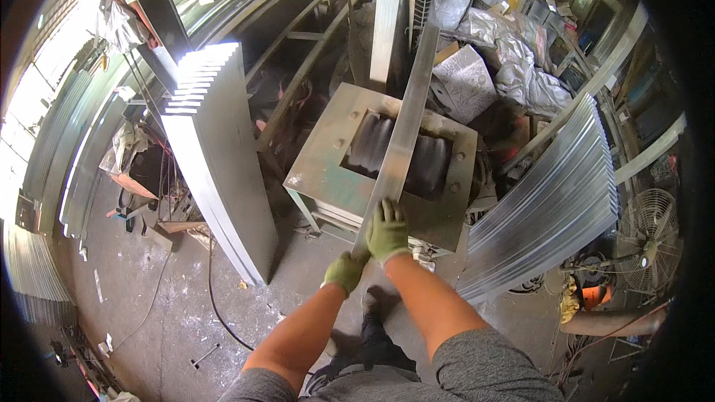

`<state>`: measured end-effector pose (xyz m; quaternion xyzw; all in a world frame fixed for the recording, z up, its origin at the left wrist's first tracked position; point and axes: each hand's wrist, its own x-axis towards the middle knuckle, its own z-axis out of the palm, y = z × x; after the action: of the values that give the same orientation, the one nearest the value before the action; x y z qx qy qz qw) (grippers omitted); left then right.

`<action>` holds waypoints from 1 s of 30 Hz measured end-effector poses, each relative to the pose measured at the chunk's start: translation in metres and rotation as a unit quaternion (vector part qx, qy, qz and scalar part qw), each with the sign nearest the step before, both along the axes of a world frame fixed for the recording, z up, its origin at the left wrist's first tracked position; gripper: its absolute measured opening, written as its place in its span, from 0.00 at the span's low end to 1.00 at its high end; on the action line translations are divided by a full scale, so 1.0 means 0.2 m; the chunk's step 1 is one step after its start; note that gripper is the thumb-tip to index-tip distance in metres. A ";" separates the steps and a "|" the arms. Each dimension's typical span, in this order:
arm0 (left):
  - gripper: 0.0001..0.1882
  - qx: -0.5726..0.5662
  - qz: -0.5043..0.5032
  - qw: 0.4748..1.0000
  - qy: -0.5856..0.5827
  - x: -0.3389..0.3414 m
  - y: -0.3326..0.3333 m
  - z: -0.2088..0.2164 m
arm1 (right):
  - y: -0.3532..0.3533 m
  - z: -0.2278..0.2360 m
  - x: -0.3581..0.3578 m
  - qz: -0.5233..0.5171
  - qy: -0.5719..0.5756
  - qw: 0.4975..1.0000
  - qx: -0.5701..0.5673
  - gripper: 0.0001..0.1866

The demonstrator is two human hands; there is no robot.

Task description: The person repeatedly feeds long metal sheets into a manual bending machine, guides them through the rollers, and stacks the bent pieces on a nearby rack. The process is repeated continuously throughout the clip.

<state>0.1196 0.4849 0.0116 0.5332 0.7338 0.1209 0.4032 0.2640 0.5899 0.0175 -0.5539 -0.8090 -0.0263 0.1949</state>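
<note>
A long, flat, grey metal bar (406, 126) runs away from me across a steel machine table (328, 152) with dark rounded rollers (430, 167) in its rectangular opening. My left hand (345, 272), in a green glove, is closed round the bar's near end; its fingertips are partly hidden. Just ahead of it and to the right, my right hand (389, 232), gloved alike, lies on top of the bar with its fingers stretched forward. The bar passes over the opening and covers part of the rollers.
A stack of long metal profiles (223, 164) stands left of the machine. Another fanned stack of shiny profiles (544, 201) leans at the right, beside a standing fan (648, 231). A pale post (389, 22) rises behind the table. A black cable (212, 290) lies on the floor.
</note>
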 end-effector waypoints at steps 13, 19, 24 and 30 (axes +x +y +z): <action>0.30 0.025 -0.178 0.982 0.054 0.05 0.33 0.19 | 0.35 0.24 0.16 0.059 0.015 0.998 0.005 0.19; 0.37 -0.102 0.090 0.991 0.008 0.05 -0.20 0.26 | 0.33 0.29 0.12 0.113 0.170 0.979 -0.002 0.10; 0.41 -0.115 0.117 0.986 -0.004 0.04 -0.40 0.23 | 0.40 0.26 0.01 0.183 0.155 0.970 0.037 0.10; 0.43 -0.147 0.117 0.982 -0.010 0.07 -0.55 0.22 | 0.35 0.22 0.02 0.258 0.082 0.962 -0.006 0.06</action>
<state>0.1340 0.3744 0.0549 0.3778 0.7966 0.0636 0.4676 0.2679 0.6593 0.0606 -0.3274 -0.9059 0.0756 0.2578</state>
